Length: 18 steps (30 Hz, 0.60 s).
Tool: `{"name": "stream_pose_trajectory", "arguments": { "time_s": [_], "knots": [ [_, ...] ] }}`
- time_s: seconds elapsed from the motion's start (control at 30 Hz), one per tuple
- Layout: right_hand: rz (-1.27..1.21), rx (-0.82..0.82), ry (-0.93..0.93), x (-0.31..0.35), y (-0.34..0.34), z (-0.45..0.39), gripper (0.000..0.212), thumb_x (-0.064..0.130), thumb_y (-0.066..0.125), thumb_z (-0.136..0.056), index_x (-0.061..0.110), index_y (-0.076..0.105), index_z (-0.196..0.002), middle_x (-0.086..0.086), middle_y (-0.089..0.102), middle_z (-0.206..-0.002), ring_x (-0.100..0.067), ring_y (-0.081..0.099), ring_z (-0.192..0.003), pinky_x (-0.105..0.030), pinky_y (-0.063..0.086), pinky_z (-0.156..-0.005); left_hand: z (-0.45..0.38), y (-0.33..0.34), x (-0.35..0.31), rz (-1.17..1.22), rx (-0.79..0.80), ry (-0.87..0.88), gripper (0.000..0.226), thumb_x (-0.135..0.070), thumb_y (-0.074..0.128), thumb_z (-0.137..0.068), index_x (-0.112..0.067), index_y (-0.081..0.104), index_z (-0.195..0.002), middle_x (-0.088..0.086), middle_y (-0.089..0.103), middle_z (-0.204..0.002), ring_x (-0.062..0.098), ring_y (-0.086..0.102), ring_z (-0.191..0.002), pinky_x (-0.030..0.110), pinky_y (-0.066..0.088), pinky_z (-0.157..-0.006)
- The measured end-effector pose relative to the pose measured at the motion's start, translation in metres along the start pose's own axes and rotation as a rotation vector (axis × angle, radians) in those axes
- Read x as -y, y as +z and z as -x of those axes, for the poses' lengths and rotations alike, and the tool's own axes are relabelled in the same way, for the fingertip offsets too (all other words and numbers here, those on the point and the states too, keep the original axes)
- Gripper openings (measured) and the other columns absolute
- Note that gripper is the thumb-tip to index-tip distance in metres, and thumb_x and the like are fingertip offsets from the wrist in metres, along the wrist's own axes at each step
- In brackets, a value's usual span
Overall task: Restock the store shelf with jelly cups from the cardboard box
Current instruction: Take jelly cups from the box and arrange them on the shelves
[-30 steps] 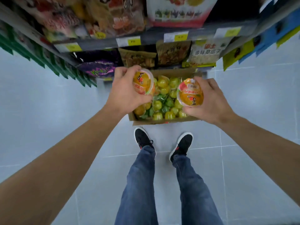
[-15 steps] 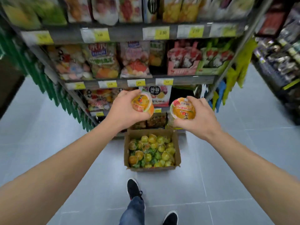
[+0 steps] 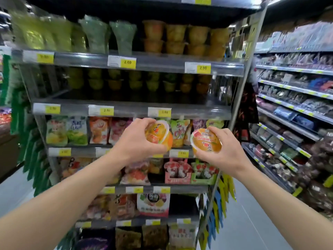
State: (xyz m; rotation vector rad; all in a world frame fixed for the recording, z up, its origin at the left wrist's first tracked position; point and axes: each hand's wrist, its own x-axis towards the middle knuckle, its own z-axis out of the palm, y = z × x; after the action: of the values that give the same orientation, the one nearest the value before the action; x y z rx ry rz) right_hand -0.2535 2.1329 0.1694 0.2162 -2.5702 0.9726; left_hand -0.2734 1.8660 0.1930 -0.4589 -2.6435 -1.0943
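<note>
My left hand (image 3: 137,141) grips an orange jelly cup (image 3: 158,135); my right hand (image 3: 225,150) grips another orange-lidded cup (image 3: 206,143), both near the shelf (image 3: 131,110).

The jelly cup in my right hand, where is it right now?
In the head view, the right hand holds this orange jelly cup right of centre, in front of the pouch shelf, beside the left hand's jelly cup.

The single head-worn view looks straight ahead along both outstretched forearms at the store shelf (image 3: 133,109), close enough that its tiers fill the frame from top to bottom. It faces the shelf front nearly square, with a second aisle rack (image 3: 295,98) receding along the right edge
</note>
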Motion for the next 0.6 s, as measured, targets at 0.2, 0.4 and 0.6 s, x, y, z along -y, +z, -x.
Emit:
{"name": "stream_pose_trajectory", "arguments": {
  "time_s": [0.2, 0.4, 0.6],
  "knots": [
    [0.043, -0.127, -0.108, 0.022, -0.043, -0.092, 0.093, 0.049, 0.084, -0.068, 0.021, 0.041, -0.146, 0.007, 0.043, -0.118, -0.009, 0.048, -0.108, -0.006, 0.037, -0.077, -0.085, -0.034, -0.020, 0.125, -0.050, 0.086, 0.083, -0.038, 0.087, -0.061, -0.045, 0.047, -0.134, -0.018, 0.051, -0.113, 0.009, 0.056, -0.102, 0.025, 0.050, -0.072],
    [0.019, -0.322, -0.135, 0.036, -0.085, -0.173, 0.092, 0.055, 0.082, -0.065, 0.021, 0.046, -0.142, 0.005, 0.046, -0.124, -0.011, 0.047, -0.113, -0.009, 0.033, -0.080, -0.165, -0.064, -0.042, 0.269, -0.092, 0.162, 0.079, -0.042, 0.082, -0.050, -0.036, 0.055, -0.124, -0.014, 0.059, -0.112, 0.007, 0.062, -0.099, 0.028, 0.052, -0.080],
    [-0.069, -0.402, -0.102, 0.042, -0.123, -0.237, 0.092, 0.068, 0.072, -0.060, 0.023, 0.050, -0.136, 0.004, 0.057, -0.119, -0.013, 0.057, -0.103, -0.018, 0.048, -0.077, -0.224, -0.070, -0.074, 0.457, -0.158, 0.230, 0.070, -0.048, 0.084, -0.044, -0.036, 0.068, -0.110, -0.009, 0.069, -0.109, 0.008, 0.068, -0.093, 0.023, 0.054, -0.070]
  ]
}}
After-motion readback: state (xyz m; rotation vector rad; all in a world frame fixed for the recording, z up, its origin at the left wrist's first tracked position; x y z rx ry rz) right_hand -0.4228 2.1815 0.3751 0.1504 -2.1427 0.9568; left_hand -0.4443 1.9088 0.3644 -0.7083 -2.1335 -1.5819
